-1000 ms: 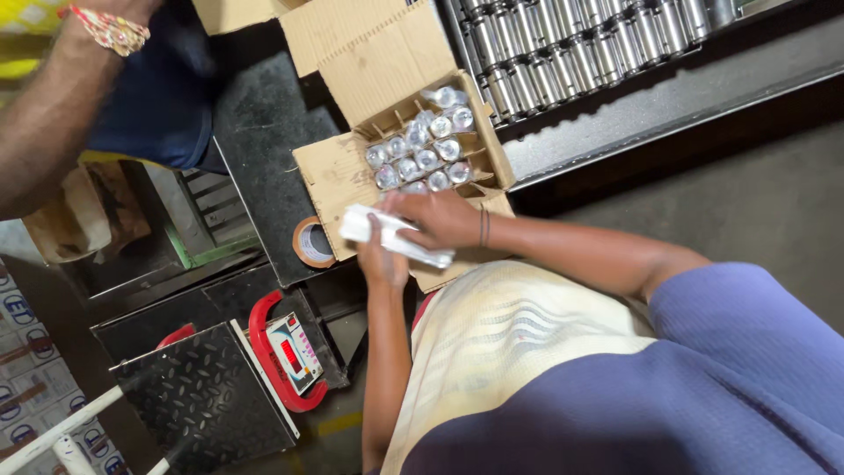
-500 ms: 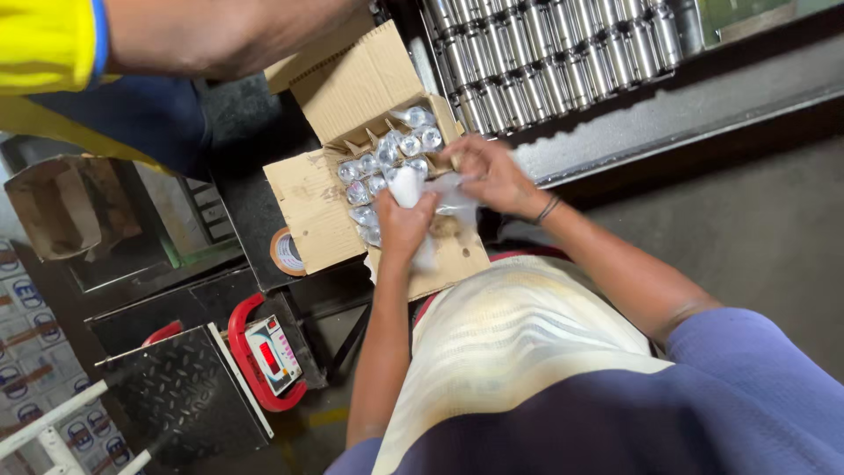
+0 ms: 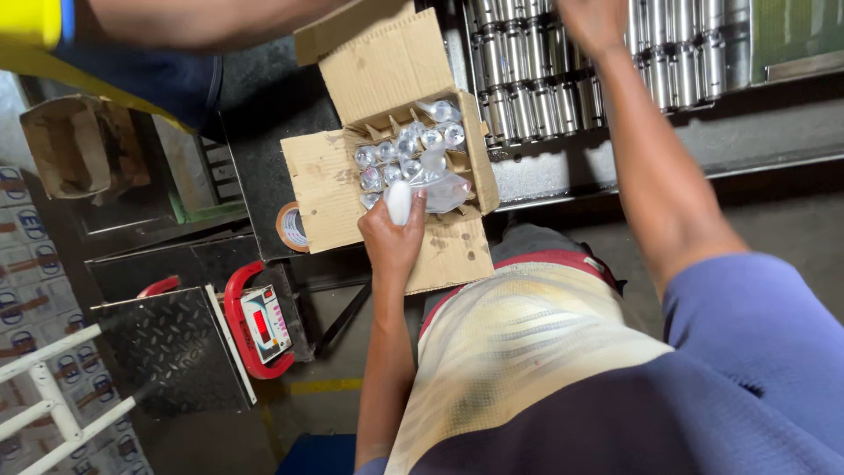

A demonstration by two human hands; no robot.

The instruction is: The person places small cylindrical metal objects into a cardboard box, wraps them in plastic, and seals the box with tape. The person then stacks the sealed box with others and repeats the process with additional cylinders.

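Head view looking straight down: the left hand [image 3: 393, 236] is curled round a small plastic-wrapped metal part [image 3: 399, 200], clamped between thumb and fingers and held right over the near edge of an open cardboard box [image 3: 327, 189]. That arm runs up from the bottom of the shot, elbow tucked, wrist bent slightly toward the box. The right hand [image 3: 591, 19] is stretched way up to the rows of shiny metal cylinders [image 3: 545, 62] on the grey bench [image 3: 756, 132]; its fingers are cut off by the top edge, so can't tell if it's gripping anything.

Inside the box there's a cardboard divider with wrapped parts [image 3: 413, 145] in the cells, about nine or ten showing, hard to count under the loose plastic. One roll of tape [image 3: 291, 227] sits just beside the box's left flap. Lower down on the floor, one weighing scale with a red-framed display [image 3: 262, 322] and a chequer-plate platform [image 3: 158, 347]. Another person's arm [image 3: 202, 19] crosses the top left.
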